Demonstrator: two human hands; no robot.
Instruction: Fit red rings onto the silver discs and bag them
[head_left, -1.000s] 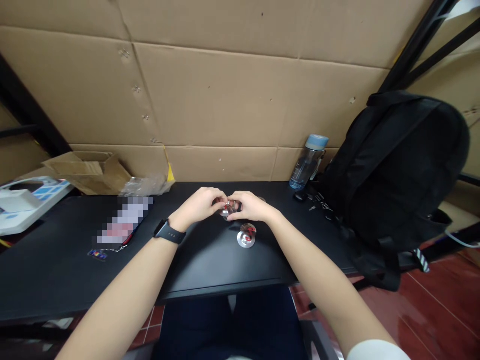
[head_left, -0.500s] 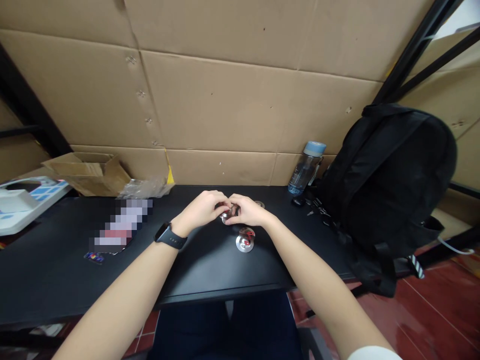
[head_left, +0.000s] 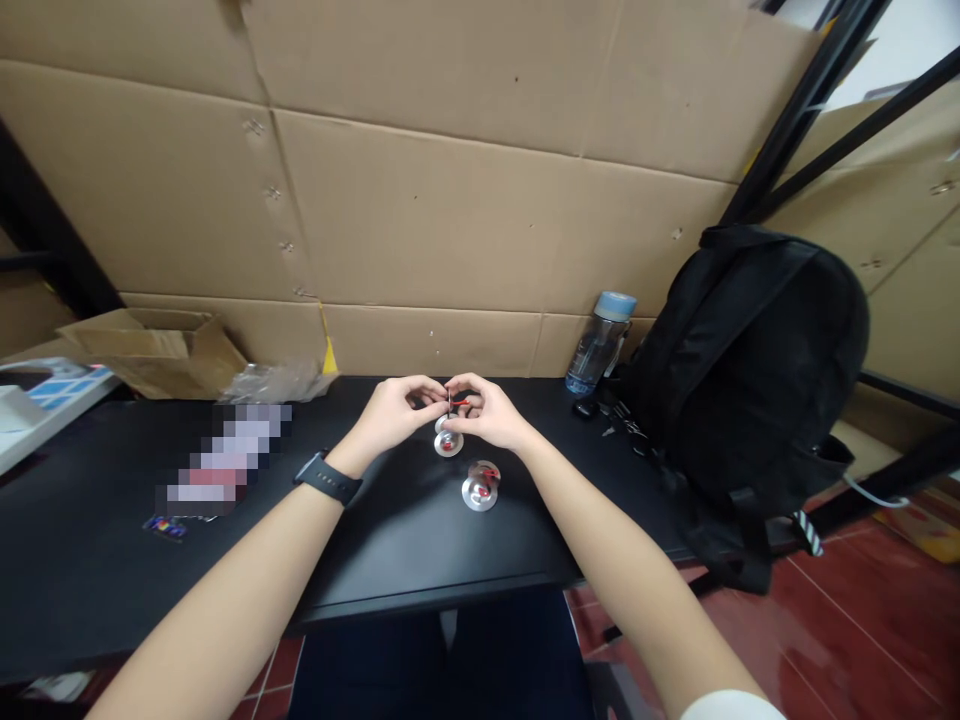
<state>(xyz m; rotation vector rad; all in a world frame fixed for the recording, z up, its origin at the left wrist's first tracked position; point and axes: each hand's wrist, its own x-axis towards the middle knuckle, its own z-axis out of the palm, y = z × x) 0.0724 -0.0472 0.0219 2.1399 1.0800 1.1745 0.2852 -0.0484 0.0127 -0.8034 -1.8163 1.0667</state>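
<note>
Both with the left hand (head_left: pixel 396 415) and with the right hand (head_left: pixel 491 412), pinching a small thin piece (head_left: pixel 450 402), edge-on, above the far half of the table (head_left: pixel 390 560). Holding the two grips close together, thumbs and fingertips closing on the piece from either side. Showing a slim red part (head_left: pixel 461 403) jutting from it toward the right palm, between the right thumb and fingers.

Having a shiny disc (head_left: pixel 448 443) with a red centre just below the fingertips, overlapping a second disc (head_left: pixel 441 424) partly hidden by the hands. Being unable to tell contact from a narrow gap between these discs and the fingers. Seeing, nearer the body and slightly to the right, a front disc (head_left: pixel 478 493), silvery with red, lying on the table and overlapping a rear disc (head_left: pixel 491 469).

Wearing a dark watch (head_left: pixel 328 478) on the left wrist and a white sleeve (head_left: pixel 731 705) on the right arm. Facing, farther right, a blue-capped bottle (head_left: pixel 598 345), some keys (head_left: pixel 609 432) and a black backpack (head_left: pixel 765 400). Finding, on the left, a pixelated flat item (head_left: pixel 225 465), crumpled clear plastic (head_left: pixel 274 383), a cardboard box (head_left: pixel 187 355) and a power strip (head_left: pixel 75 388). Looking beyond at a cardboard wall (head_left: pixel 420 200).
</note>
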